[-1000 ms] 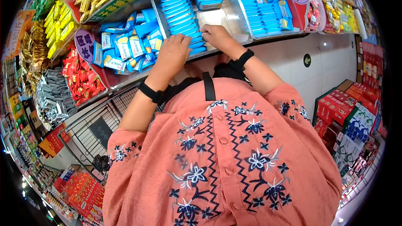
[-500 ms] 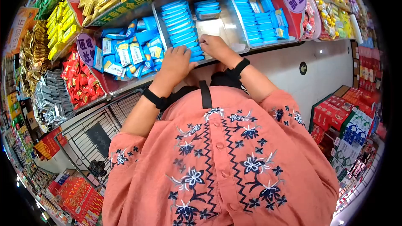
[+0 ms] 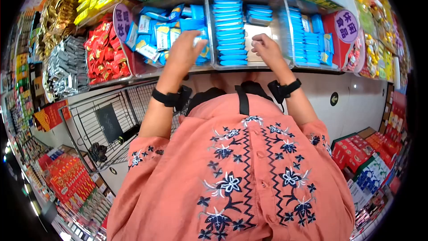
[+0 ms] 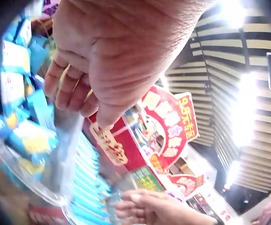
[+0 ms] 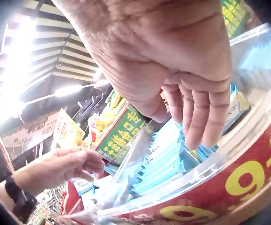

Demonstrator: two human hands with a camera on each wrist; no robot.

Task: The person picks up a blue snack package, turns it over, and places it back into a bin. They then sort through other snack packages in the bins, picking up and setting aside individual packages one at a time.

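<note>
Relative to 0.5 s ago, observed left hand (image 3: 182,53) lifted off column of blue packets (image 3: 229,35) and shifted left over loose blue packets (image 3: 162,38) in neighbouring bin. Found right hand (image 3: 268,53) also drawn off column, now above bare bin floor (image 3: 256,28) just right of it. Logged both grips as released, with fingers loosely bent, without holding anything. Located column in middle clear bin, beside shorter blue stack (image 3: 259,14). Read "休闲食品" on round purple sign (image 3: 347,26), "9.9元专区" on red placard (image 4: 188,117), 2 yellow 9s on red front strip (image 5: 213,197). Could not decipher packet print.
</note>
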